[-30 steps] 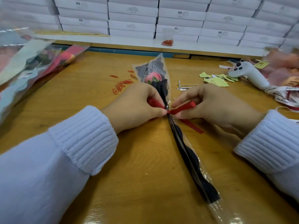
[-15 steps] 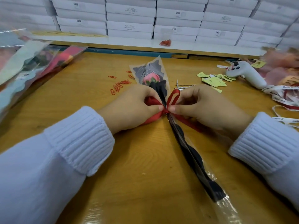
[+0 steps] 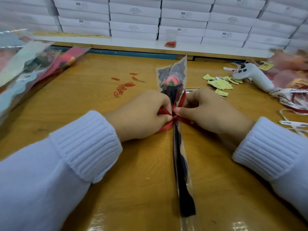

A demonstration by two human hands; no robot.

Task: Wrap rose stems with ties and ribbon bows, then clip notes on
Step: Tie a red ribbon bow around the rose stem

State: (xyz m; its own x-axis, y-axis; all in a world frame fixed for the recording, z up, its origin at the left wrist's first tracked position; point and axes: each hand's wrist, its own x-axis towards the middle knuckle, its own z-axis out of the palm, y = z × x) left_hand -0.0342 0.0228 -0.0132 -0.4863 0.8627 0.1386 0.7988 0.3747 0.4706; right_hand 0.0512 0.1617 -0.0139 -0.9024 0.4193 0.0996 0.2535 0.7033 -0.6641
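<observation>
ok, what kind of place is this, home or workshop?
Probably a small gift-packing workshop: stacked white boxes line the back, wrapped flowers pile up at the left, and loose red paper clips and yellow notes lie on the wooden table.

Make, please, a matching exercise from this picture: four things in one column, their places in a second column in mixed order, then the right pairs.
1 red ribbon
2 paper clips
3 yellow notes
4 white controller

A scattered on the table, left of the wrapped rose
B pinched by the left hand and right hand at the stem
C in a heap just right of the rose
D farthest right, past the notes

Pairs: 1-B, 2-A, 3-C, 4-D
</observation>
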